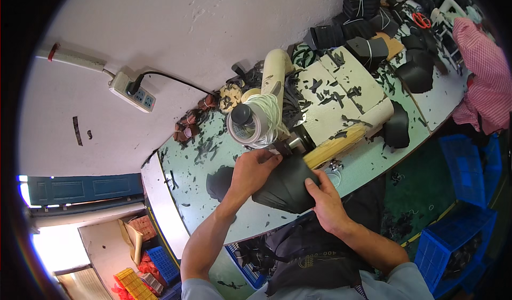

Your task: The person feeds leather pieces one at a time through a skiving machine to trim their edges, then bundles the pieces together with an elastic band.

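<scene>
A curved black leather-like piece (285,185) is stretched between my hands at the front of a cream bench machine (341,97). My left hand (253,169) pinches its far left edge, fingertips close beside the machine's dark metal working head (298,140). On the right edge, my right hand (325,198) grips the piece with the thumb on top and its fingers hidden underneath. The piece's far edge reaches up to the metal head; the exact contact is hidden. Another black piece (218,182) lies on the table, left of my left hand.
Black scraps litter the pale green table (248,222) and the machine top. White cord wraps a round holder (250,121). Tied black stacks (360,4) and red-handled scissors (421,20) lie at the back right. Blue crates (453,236) stand lower right; a power strip (132,92) hangs on the wall.
</scene>
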{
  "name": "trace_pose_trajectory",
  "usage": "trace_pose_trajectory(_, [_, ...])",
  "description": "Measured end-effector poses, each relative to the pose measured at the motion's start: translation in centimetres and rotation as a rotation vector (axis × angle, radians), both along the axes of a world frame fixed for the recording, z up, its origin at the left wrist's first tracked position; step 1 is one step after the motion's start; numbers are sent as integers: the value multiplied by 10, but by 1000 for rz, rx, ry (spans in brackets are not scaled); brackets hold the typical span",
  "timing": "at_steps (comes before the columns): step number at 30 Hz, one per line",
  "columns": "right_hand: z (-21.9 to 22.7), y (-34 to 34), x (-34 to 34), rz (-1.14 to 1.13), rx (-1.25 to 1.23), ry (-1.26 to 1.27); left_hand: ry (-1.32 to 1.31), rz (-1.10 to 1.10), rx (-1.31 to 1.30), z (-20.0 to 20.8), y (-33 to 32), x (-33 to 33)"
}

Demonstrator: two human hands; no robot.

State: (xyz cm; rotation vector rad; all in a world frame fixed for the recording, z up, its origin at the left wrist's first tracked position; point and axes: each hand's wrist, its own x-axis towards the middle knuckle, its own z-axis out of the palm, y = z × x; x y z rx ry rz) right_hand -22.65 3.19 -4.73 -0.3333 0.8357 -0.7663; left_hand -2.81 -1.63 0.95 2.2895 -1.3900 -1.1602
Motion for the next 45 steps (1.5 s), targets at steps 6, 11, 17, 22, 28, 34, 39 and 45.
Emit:
trace_pose_trajectory(6, [9,5,4,-85,-50,-36,205,-34,-29,-6,15,21])
trace_pose_trajectory(11, [7,3,1,-129,-92,8,141,-23,9,-1,0,5])
trace_pose_trajectory(17, [7,7,3,-147,-120,-1,328,44,-6,-2,11,17])
trace_pose_trajectory(22, [1,6,-1,-171,-114,-13,18,-28,5,2,0,-2])
trace_pose_trajectory(28, [2,8,2,-152,-146,9,162,-57,-61,2,6,9])
trace_pose_trajectory(34, [4,7,-1,-152,-151,2,430,61,-138,-12,14,20])
trace_pose_trajectory(39, [-3,8,-4,-176,-94,8,25,-30,73,13,-9,-11])
trace_pose_trajectory(45, [7,7,-4,-176,-126,-15,266,14,-35,-7,14,18])
